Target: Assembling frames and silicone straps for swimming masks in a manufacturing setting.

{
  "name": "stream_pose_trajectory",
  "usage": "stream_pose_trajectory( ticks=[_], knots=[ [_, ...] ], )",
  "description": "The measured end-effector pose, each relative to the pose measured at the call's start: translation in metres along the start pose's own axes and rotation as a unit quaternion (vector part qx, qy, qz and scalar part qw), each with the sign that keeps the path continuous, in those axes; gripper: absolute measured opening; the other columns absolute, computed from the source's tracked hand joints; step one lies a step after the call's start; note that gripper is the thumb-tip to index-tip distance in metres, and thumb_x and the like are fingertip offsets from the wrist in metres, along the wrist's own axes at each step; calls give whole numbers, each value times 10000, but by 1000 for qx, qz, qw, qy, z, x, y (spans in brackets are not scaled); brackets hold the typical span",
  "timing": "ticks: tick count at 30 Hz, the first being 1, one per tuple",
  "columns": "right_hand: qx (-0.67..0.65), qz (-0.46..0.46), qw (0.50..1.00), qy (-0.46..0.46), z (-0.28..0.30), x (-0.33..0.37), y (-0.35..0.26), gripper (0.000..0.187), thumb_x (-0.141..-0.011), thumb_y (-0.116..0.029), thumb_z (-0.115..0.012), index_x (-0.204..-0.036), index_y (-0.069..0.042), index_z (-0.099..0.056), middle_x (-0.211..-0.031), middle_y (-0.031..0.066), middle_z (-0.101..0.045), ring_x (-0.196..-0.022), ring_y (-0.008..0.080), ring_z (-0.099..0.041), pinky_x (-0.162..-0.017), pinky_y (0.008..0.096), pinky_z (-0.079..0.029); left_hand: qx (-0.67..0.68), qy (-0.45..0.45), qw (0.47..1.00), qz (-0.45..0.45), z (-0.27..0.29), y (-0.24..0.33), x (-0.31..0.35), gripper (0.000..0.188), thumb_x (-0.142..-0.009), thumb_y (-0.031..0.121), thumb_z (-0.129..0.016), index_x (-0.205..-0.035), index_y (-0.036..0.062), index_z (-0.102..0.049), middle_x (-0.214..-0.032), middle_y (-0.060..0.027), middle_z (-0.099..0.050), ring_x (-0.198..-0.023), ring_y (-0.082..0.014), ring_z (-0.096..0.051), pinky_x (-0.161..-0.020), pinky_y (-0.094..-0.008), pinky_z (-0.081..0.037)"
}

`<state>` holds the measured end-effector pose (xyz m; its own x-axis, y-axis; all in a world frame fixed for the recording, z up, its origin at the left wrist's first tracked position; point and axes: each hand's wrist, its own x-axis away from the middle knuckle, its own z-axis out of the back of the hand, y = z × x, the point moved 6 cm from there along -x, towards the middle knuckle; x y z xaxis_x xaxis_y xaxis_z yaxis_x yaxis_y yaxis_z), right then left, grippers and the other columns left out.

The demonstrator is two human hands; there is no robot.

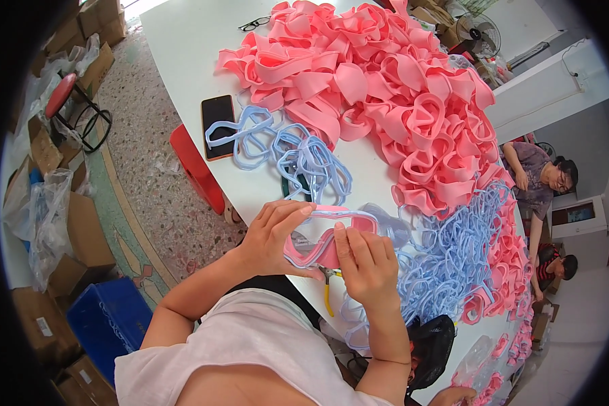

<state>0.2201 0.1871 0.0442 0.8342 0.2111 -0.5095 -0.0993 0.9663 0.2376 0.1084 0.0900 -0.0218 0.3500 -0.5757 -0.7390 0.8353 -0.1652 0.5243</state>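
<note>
Above the near edge of the table, both hands hold a goggle frame (pixel 327 257), a soft pink piece with a light blue rim. My left hand (pixel 277 233) grips its left end, thumb along the top and fingers around the side. My right hand (pixel 367 260) pinches the lower rim near the middle with its fingertips. Under the hands lie pliers with yellow handles (pixel 328 296), partly hidden. A small tangle of light blue rims (pixel 311 162) sits just beyond the frame. Farther back is a big heap of pink soft pieces (pixel 358 81).
A large pile of light blue rims (pixel 446 243) covers the table's right side. A phone (pixel 213 135) and eyeglasses (pixel 254 24) lie at the left. A red stool (pixel 196 169) and a blue crate (pixel 108 318) stand on the floor. Co-workers (pixel 538 176) sit along the right.
</note>
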Motion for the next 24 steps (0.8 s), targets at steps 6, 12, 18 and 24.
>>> stream_pose_trajectory(
  ticks=[6, 12, 18, 24],
  knots=[
    [-17, 18, 1000, -9, 1, -3, -5, 418, -732, -54, -623, -1124, 90, -645, -977, 130, -618, -810, 221, -577, -684, 320, -496, 21, 38, 998, -39, 1, 6, -2, 1013, -549, 538, -889, -1310, 81, -400, -1286, -151, -533, -1116, -308, -556, -948, -421, -439],
    [-37, -6, 999, -18, 0, 0, -6, 447, -697, -22, -634, -1138, 41, -668, -998, 117, -624, -810, 244, -593, -694, 344, -515, 34, 52, 997, -53, 2, 9, 2, 893, -563, 521, -887, -1223, 144, -419, -1283, -164, -527, -1104, -329, -552, -941, -432, -435],
    [-122, -91, 988, 0, 0, 3, 0, 464, -650, 23, -662, -1114, 25, -677, -962, 115, -614, -779, 263, -584, -665, 351, -514, 39, 59, 995, -72, 1, 14, 6, 654, -561, 499, -883, -1009, 175, -533, -1272, -181, -526, -1104, -346, -539, -930, -428, -432],
    [-126, -80, 989, 12, -2, 5, 2, 497, -632, -2, -641, -1128, 34, -661, -986, 111, -601, -788, 241, -555, -662, 341, -494, 26, 47, 996, -76, 5, 15, 4, 550, -554, 481, -882, -890, 173, -574, -1268, -179, -531, -1103, -339, -539, -915, -419, -438]
  ],
)
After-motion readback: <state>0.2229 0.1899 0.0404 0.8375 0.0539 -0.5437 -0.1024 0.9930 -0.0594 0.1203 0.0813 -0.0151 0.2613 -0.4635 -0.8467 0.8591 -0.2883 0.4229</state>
